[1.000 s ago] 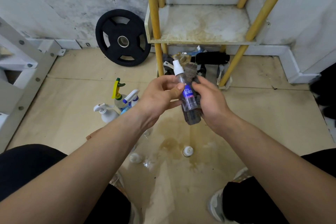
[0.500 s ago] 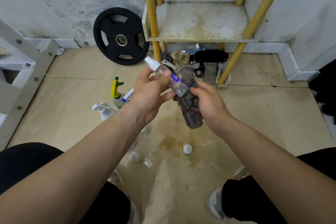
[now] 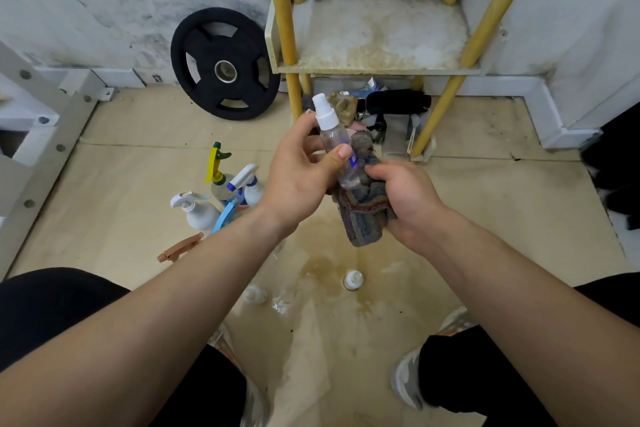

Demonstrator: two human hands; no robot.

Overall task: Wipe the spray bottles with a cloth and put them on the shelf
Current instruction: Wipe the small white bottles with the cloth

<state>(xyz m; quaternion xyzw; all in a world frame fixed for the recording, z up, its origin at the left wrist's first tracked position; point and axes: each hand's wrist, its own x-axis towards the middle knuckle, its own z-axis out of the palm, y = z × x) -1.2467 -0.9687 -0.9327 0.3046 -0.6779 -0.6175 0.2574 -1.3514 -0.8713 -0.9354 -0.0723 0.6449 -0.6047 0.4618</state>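
Left hand [image 3: 298, 180] holds spray bottle [image 3: 332, 130] against cloth [image 3: 363, 218]; label [image 3: 352, 160] unreadable

A bottle [image 3: 333, 133] is held in the left hand [image 3: 298, 180], a cloth [image 3: 363, 218] against it in the right hand [image 3: 407, 199]. Behind them a shelf [image 3: 381, 42] is set, a weight plate [image 3: 223, 68] leaned at its left.

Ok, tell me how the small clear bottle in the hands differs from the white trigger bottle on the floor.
The clear bottle is see-through with a plain pump cap; the white bottle is opaque with a trigger head. The clear bottle is tilted, held by the left hand against the cloth; the white bottle stands upright on the floor. Both have white tops; neither is on the shelf.
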